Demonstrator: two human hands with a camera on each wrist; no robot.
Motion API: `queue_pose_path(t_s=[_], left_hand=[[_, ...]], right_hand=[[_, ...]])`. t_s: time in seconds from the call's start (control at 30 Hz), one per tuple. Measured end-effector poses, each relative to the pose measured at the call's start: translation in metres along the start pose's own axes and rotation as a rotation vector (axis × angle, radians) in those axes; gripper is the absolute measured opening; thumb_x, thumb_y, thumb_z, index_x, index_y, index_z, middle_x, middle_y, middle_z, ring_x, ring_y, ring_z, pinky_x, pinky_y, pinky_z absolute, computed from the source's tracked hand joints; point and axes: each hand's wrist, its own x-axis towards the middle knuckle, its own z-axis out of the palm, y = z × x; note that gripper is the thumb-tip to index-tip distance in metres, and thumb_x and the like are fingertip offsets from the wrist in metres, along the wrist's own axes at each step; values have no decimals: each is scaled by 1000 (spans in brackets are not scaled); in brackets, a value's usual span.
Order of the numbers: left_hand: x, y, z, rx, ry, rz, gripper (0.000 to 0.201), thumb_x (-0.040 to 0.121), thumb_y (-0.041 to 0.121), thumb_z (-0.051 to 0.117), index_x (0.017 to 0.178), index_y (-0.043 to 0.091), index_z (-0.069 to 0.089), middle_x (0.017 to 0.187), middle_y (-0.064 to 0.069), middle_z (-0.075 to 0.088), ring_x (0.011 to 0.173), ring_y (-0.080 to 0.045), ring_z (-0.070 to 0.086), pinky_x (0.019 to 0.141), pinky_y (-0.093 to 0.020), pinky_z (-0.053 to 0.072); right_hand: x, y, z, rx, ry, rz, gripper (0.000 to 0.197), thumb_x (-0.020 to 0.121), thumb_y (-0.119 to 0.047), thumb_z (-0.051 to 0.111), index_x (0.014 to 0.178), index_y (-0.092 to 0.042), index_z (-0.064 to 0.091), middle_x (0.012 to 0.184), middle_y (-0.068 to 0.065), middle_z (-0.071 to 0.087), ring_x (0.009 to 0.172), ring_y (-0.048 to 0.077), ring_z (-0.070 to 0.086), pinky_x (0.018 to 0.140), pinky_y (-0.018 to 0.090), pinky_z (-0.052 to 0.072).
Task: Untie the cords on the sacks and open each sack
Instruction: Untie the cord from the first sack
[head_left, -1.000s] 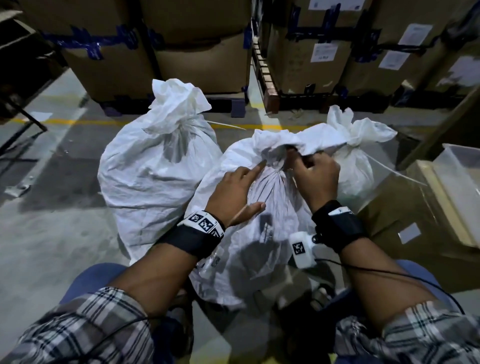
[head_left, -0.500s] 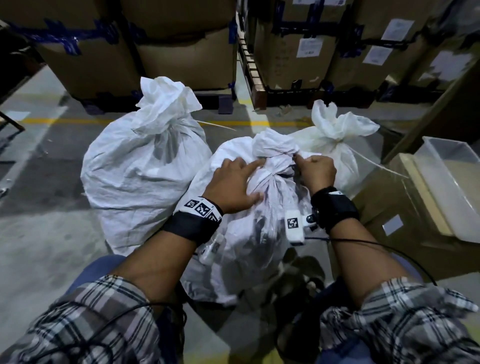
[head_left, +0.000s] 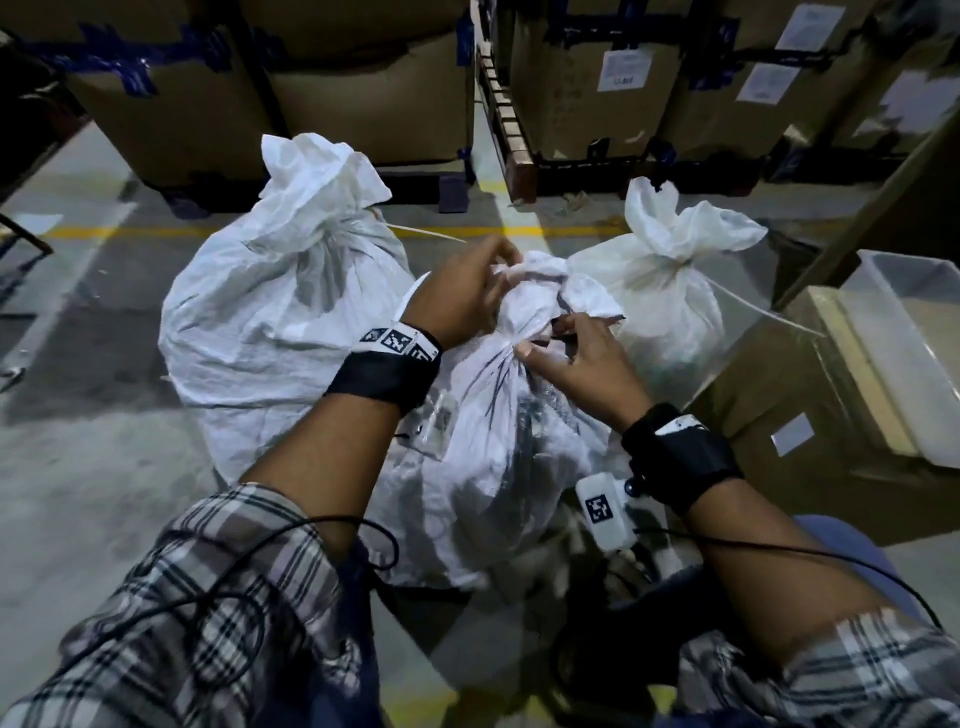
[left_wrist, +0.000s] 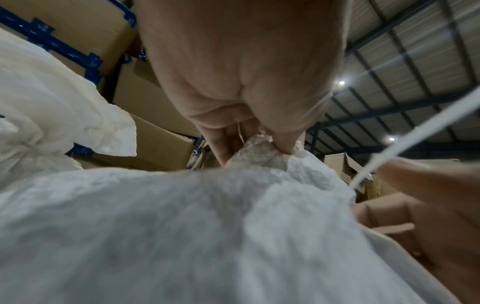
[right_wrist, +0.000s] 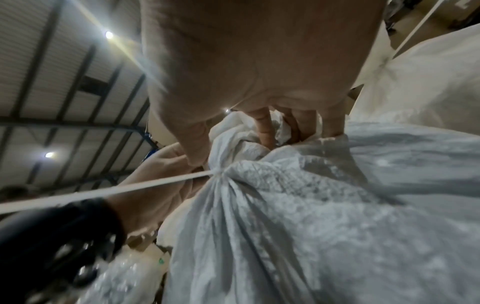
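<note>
Both forearms are reaching forward over the nearest sack (head_left: 498, 441). The left hand (head_left: 457, 296) is pinching its bunched top; the right hand (head_left: 582, 364), fingers curled, is gripping its tied neck.

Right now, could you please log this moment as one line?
step: untying | left hand: pinches middle sack top | right hand: grips neck | cord: tied | sacks opened: none

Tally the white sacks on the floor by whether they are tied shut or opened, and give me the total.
Tied shut: 3 – the left sack, the middle sack that the left hand and right hand are working on, and the right sack.
Opened: 0.
Total: 3 sacks.
</note>
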Motion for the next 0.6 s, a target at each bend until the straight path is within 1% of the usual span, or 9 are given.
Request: queue_pose_path(t_s=[0.07, 0.17, 0.3, 0.37, 0.4, 0.43, 0.5, 0.57, 0.6], left_hand=[[5, -1, -8, -90, 92, -70, 21, 105, 28, 47, 101, 16, 64, 91, 3, 70, 83, -19, 66, 69, -25, 45], [11, -1, -23, -318, 160, -105, 21, 104, 20, 49, 96, 18, 69, 91, 12, 70, 92, -10, 67, 81, -23, 49], [1, -11, -33, -511, 179, -188, 14, 104, 21, 51, 105, 16, 64, 91, 8, 66, 74, -7, 64, 67, -30, 55], [-9, -17, -36, -425, 291, -161, 16, 100, 30, 58, 109, 17, 59, 101, 3, 62, 85, -13, 64, 73, -35, 58], [-14, -19, -38, -331, 349, -88, 19, 96, 35, 63, 107, 20, 57, 102, 3, 60, 88, -13, 62, 74, -31, 55], [-18, -21, -41, -253, 361, 8, 22, 93, 39, 68, 104, 24, 55, 100, 3, 59, 86, -12, 59, 72, -23, 50], [-28, -21, -41, -127, 231, 181, 28, 88, 47, 74, 100, 28, 57, 97, 7, 59, 84, -7, 57, 71, -11, 41], [-35, -22, -35, -48, 116, 233, 31, 85, 43, 79, 107, 27, 63, 104, 8, 57, 91, -4, 58, 76, -12, 44], [-36, -22, -33, -43, 125, 206, 30, 85, 36, 79, 109, 25, 65, 108, 6, 56, 94, -5, 59, 79, -18, 49]], right_hand=[[-5, 3, 5, -23, -5, -85, 58, 81, -56, 74, 123, -23, 52, 119, -2, 48, 111, 11, 48, 87, 26, 38], [-6, 4, 16, -48, -18, -222, 56, 89, -43, 71, 135, -21, 51, 125, 5, 50, 115, 16, 50, 91, 22, 36], [6, 5, 23, -41, -9, -196, 45, 95, -23, 64, 139, -18, 56, 124, 13, 51, 120, 24, 49, 84, 16, 29], [13, 10, 16, 32, 3, -152, 41, 95, -16, 64, 135, -18, 60, 117, 7, 50, 114, 18, 51, 83, 11, 30], [15, 11, 13, 71, -2, -140, 40, 94, -14, 64, 134, -18, 61, 115, 6, 49, 111, 17, 52, 84, 10, 31], [16, 12, 11, 111, -11, -129, 39, 94, -12, 65, 133, -18, 62, 114, 6, 50, 111, 18, 54, 87, 13, 34], [16, 10, 11, 179, -36, -108, 37, 94, -10, 65, 130, -17, 65, 116, 13, 56, 112, 24, 58, 98, 26, 42], [15, 7, 11, 214, -50, -108, 34, 93, -9, 66, 126, -18, 67, 115, 18, 60, 110, 29, 61, 103, 39, 46], [14, 5, 11, 253, -60, -124, 34, 93, -7, 66, 124, -18, 68, 116, 18, 64, 110, 28, 62, 104, 42, 46]])
